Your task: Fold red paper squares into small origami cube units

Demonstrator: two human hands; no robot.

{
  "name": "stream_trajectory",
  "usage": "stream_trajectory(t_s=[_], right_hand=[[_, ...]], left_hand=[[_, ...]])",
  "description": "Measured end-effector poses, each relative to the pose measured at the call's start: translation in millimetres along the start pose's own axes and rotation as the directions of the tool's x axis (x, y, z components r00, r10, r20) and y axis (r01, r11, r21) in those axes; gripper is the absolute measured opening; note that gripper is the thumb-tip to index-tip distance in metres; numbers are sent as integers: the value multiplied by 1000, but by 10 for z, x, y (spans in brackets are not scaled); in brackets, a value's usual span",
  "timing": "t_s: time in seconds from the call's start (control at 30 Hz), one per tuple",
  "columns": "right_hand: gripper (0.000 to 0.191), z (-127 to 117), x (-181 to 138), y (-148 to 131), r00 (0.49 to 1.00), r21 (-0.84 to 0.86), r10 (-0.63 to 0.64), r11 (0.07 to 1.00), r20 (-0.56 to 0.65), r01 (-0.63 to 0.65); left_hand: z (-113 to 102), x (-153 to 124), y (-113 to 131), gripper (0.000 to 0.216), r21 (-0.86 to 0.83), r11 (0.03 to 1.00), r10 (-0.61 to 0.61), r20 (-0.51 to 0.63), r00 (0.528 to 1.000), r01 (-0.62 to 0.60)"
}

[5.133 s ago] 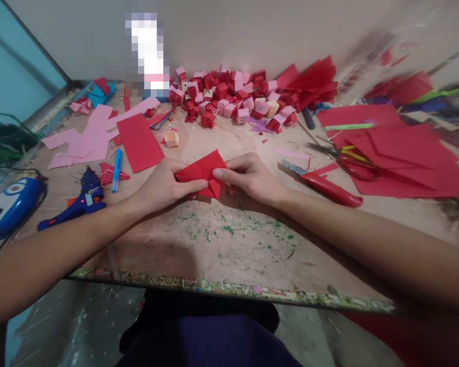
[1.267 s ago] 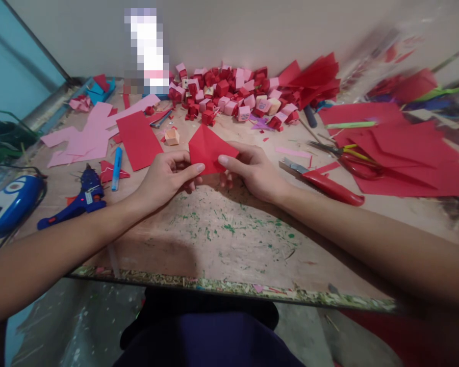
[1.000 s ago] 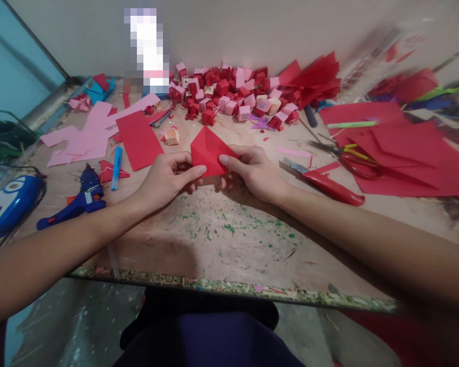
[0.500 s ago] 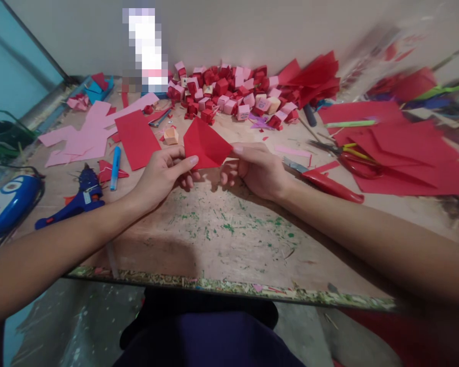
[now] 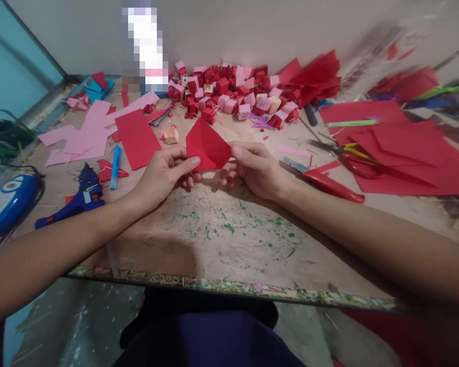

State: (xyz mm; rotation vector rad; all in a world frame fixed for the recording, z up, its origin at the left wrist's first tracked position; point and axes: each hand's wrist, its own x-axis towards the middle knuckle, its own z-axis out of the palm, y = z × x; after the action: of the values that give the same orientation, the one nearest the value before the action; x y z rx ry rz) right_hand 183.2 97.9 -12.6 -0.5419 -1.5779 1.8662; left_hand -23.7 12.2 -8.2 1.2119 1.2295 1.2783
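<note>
Between my two hands, above the table, is a creased piece of red paper (image 5: 207,147) with pointed corners. My left hand (image 5: 172,171) pinches its lower left side, thumb on top and fingers curled behind. At its right corner my right hand (image 5: 256,168) grips the paper between thumb and forefinger, its other fingers curled below. A small cream paper box (image 5: 171,135) lies just beyond my left hand. Close to my right forearm lie a red-handled utility knife (image 5: 332,186) and scissors (image 5: 359,162).
Several small red and pink paper boxes (image 5: 229,94) are heaped against the wall. Red sheets (image 5: 409,148) lie at right, pink paper (image 5: 87,135) and a red rectangle (image 5: 137,138) at left. A blue glue gun (image 5: 80,199) and blue marker (image 5: 115,168) sit near my left forearm.
The red paper has shifted slightly to the right and turned a little between my fingers. Both hands keep hold of it; the things on the table have not moved.
</note>
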Motion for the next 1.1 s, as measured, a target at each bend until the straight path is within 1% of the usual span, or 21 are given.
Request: stream_trajectory(t_s=[0.13, 0.3, 0.43, 0.63, 0.8, 0.93, 1.1], right_hand=[[36, -21, 11, 24, 1000, -74, -25, 997, 0, 24], [34, -84, 18, 93, 998, -123, -42, 991, 43, 47], [38, -77, 19, 74, 998, -185, -27, 982, 58, 37], [36, -24, 19, -20, 995, -268, -9, 963, 97, 35], [37, -9, 27, -25, 995, -320, 9, 947, 98, 23], [36, -1, 28, -2, 995, -361, -5, 932, 103, 42], [36, 23, 7, 11, 991, -390, -34, 917, 127, 82]], left_hand=[[-1, -19, -17, 16, 40, 999, 35, 36, 999, -36], [-3, -41, -17, 19, 185, 977, 98, 63, 993, -109], [15, -51, 10, 19, 260, 952, 148, 76, 986, -163], [16, -45, 2, 26, 285, 945, 139, 86, 986, -159], [15, -40, -14, 29, 293, 941, 144, 110, 983, -171], [26, -61, 12, 30, 319, 929, 154, 120, 981, -185], [40, -80, 50, 38, 374, 905, 163, 130, 978, -201]])
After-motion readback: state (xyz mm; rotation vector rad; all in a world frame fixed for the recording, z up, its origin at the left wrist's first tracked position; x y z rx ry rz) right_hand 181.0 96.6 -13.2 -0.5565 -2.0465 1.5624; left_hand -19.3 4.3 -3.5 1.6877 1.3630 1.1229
